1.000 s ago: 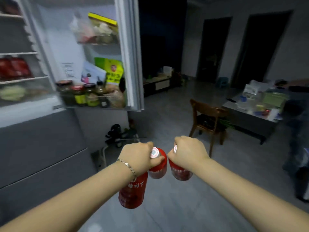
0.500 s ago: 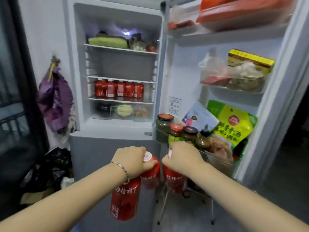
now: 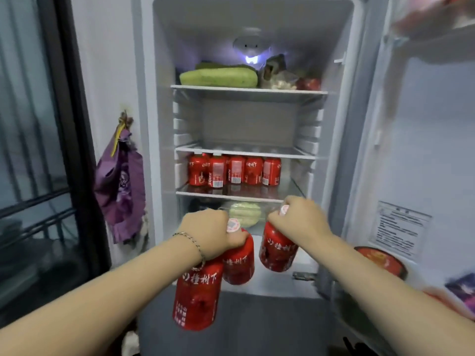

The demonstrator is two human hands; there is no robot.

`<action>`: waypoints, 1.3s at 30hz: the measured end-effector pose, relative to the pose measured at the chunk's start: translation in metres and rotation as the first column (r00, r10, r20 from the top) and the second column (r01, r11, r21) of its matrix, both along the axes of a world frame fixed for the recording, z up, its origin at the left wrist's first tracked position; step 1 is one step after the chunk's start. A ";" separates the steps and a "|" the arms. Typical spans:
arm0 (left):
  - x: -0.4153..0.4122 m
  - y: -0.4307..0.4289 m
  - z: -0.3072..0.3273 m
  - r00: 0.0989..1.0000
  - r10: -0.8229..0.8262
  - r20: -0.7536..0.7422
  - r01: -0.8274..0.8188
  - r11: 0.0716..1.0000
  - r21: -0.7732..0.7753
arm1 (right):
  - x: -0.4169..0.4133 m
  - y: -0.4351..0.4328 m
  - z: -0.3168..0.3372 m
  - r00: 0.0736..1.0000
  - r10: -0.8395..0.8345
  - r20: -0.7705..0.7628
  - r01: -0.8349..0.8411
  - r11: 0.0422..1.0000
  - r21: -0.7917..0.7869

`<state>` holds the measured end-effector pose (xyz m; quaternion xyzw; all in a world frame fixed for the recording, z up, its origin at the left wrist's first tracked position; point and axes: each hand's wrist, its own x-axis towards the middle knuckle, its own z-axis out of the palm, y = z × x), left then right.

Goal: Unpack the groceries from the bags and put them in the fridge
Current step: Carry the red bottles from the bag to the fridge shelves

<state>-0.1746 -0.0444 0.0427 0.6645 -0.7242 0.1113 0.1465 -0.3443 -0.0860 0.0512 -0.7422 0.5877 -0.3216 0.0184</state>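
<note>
My left hand (image 3: pixel 209 233) grips two red drink bottles by their necks: one (image 3: pixel 196 296) hangs low under my wrist, the other (image 3: pixel 239 263) beside it shows a pink-white cap. My right hand (image 3: pixel 299 217) grips a third red bottle (image 3: pixel 277 253) by its top. All three hang in front of the open fridge (image 3: pixel 334 150), just below its lower shelf (image 3: pixel 231 195), where several matching red bottles (image 3: pixel 234 170) stand in a row. The middle shelf (image 3: pixel 244 151) holds nothing visible.
A long green squash (image 3: pixel 218 77) and bagged food lie on the top shelf. A pale cabbage (image 3: pixel 244 213) sits in the drawer behind my hands. The open door (image 3: pixel 424 163) stands on the right with a red-lidded jar (image 3: pixel 380 260). A purple bag (image 3: pixel 120 181) hangs on the left wall.
My view has swung left from the room to face the fridge interior. Both hands with their bottles have moved up and closer to the lower shelves.
</note>
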 end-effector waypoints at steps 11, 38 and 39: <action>0.079 -0.167 0.034 0.998 -0.037 -0.050 0.032 0.995 -0.096 | 0.077 -0.183 0.034 0.957 -0.080 0.278 0.116 0.987 -0.115; 0.108 -0.261 0.037 0.987 -0.151 -0.046 0.149 0.988 -0.042 | 0.136 -0.301 -0.053 0.951 -0.184 0.247 0.123 0.962 0.243; 0.109 -0.261 0.037 0.986 -0.156 -0.051 0.154 0.987 -0.044 | 0.139 -0.309 -0.051 0.945 -0.156 0.287 0.073 0.958 0.279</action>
